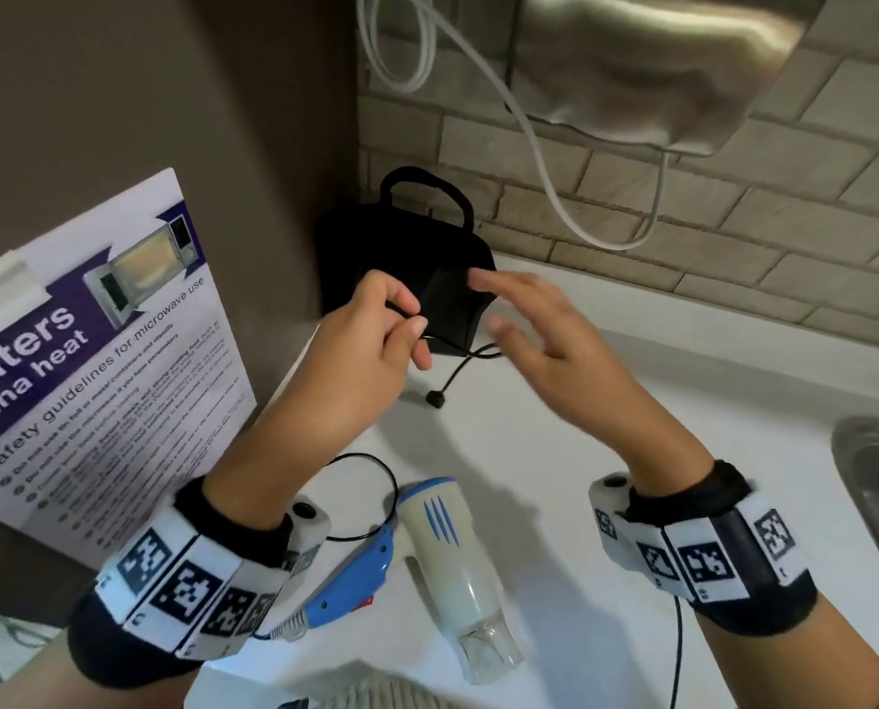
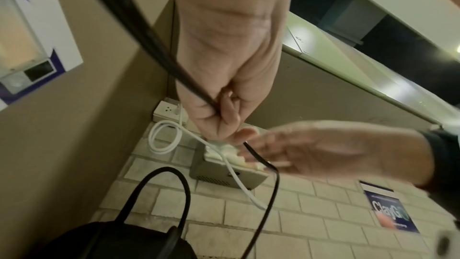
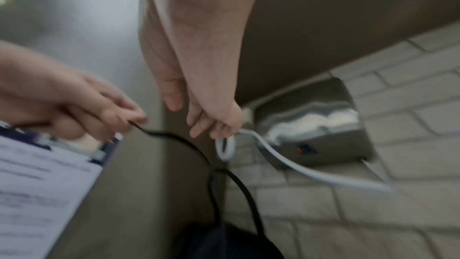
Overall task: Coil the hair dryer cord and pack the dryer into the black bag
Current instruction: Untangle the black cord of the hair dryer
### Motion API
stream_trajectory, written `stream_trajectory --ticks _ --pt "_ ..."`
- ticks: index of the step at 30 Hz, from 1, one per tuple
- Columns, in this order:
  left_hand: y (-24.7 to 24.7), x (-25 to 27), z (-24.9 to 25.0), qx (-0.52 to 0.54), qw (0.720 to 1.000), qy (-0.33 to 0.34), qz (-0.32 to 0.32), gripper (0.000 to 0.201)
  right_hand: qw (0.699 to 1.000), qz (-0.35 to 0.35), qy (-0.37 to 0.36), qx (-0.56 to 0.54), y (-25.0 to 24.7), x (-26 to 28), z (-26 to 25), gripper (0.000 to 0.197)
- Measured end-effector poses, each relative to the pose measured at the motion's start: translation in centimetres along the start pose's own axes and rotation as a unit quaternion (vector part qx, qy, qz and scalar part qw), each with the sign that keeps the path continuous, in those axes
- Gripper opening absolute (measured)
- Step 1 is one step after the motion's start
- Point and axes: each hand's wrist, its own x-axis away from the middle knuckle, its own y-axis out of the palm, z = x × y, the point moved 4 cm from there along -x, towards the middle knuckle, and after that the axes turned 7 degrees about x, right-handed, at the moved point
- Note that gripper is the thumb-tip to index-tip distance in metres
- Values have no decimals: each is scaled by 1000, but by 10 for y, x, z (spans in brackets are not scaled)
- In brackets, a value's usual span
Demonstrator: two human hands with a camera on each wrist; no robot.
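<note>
A white and blue hair dryer [image 1: 447,555] lies on the white counter [image 1: 606,411] between my wrists, nozzle towards me. Its thin black cord [image 1: 457,368] loops past the handle and rises to my left hand [image 1: 409,319], which pinches it between thumb and fingers; the plug [image 1: 434,400] dangles just over the counter. My right hand [image 1: 493,304] hovers beside it with fingers spread, blurred, holding nothing. The black bag [image 1: 376,237] stands behind both hands in the corner. In the left wrist view the cord [image 2: 271,194] hangs below my left hand [image 2: 224,117].
A microwave safety poster [image 1: 94,350] leans at the left. A white cable [image 1: 544,161] hangs along the brick wall under a metal dispenser [image 1: 657,58]. The rim of a steel sink [image 1: 877,483] shows at the right edge.
</note>
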Motion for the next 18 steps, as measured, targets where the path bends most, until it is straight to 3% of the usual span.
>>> stream_trajectory --ticks 2,5,7,9,11,14,16,18 --pt "3 1 7 7 1000 20 4 7 991 -27 -84 98 14 -2 -33 47" --pt "2 6 17 32 999 33 0 11 984 17 -96 149 25 -2 -51 51" --pt "-1 12 23 48 998 34 -2 10 987 56 -115 98 18 -4 -50 48" --pt "-4 17 30 61 997 48 9 11 990 45 -112 69 20 -7 -42 39" --pt "-11 20 37 83 994 62 33 13 999 -10 -41 -23 26 -10 -27 30" --pt "-24 21 46 47 993 86 63 13 968 -67 29 -240 19 -5 -26 36" --pt "-24 21 48 15 994 92 54 13 964 -84 2 -254 7 -4 -36 42" --pt "-20 20 45 -1 995 84 53 14 982 -85 -53 -159 0 -4 -48 34"
